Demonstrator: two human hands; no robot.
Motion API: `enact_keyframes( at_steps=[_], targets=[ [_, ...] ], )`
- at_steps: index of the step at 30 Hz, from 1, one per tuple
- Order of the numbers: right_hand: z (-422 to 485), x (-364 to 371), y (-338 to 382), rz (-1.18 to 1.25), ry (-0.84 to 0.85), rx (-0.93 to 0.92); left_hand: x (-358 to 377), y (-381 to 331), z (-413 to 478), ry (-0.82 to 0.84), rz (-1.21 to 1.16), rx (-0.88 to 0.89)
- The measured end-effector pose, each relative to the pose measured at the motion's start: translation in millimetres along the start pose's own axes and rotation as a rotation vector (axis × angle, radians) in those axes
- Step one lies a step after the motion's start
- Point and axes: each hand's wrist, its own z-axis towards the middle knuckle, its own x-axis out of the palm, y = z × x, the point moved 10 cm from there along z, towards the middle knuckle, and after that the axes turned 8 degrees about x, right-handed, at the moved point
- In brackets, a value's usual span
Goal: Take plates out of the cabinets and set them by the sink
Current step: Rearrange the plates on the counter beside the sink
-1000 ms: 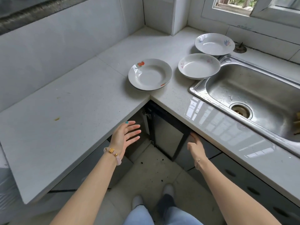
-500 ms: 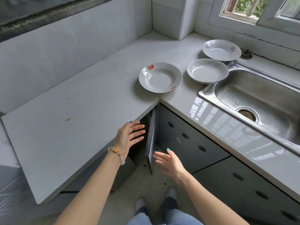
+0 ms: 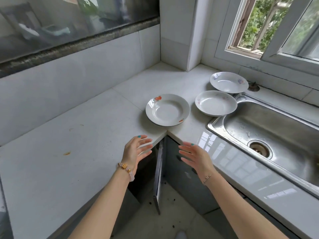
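Observation:
Three white plates rest on the counter left of the steel sink (image 3: 269, 128). The nearest plate (image 3: 167, 110), with red flowers on its rim, sits at the inner corner of the counter. A second plate (image 3: 215, 102) overlaps the sink's rim, and a third plate (image 3: 228, 82) lies behind it under the window. My left hand (image 3: 136, 150) and my right hand (image 3: 196, 156) hover empty with fingers spread, just in front of the counter corner, above a grey cabinet door (image 3: 159, 176) seen edge-on and slightly ajar.
The white L-shaped countertop (image 3: 69, 152) runs left along a tiled wall, with a small orange stain on it. Grey cabinet fronts (image 3: 186, 178) stand under the sink counter. A window (image 3: 269, 26) is behind the sink. Tiled floor shows below.
The cabinet door has swung from wide open to nearly closed. My right hand left the door and rose beside my left hand. The view tilted up toward the wall and window.

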Motion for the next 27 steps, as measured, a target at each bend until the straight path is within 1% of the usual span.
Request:
enact_keyframes(
  at_steps=[4, 9, 14, 17, 19, 23, 27],
  targets=[
    [18, -15, 46, 0.028, -0.023, -0.049, 14, -9, 19, -0.019, -0.009, 0.014],
    [38, -23, 77, 0.019, -0.06, -0.072, 19, -20, 48, -0.052, 0.036, 0.038],
    [69, -28, 99, -0.032, -0.134, -0.071, 14, -40, 95, -0.143, 0.17, 0.114],
    [87, -26, 109, -0.075, -0.162, -0.05, 14, -43, 125, -0.154, 0.233, 0.121],
    [96, -22, 114, -0.071, -0.17, -0.029, 16, -43, 145, -0.129, 0.257, 0.098],
    [115, -15, 118, -0.057, -0.186, 0.013, 28, -40, 176, -0.025, 0.369, 0.049],
    [129, -13, 118, -0.038, -0.217, 0.025, 36, -29, 193, 0.082, 0.412, -0.011]
  ],
)
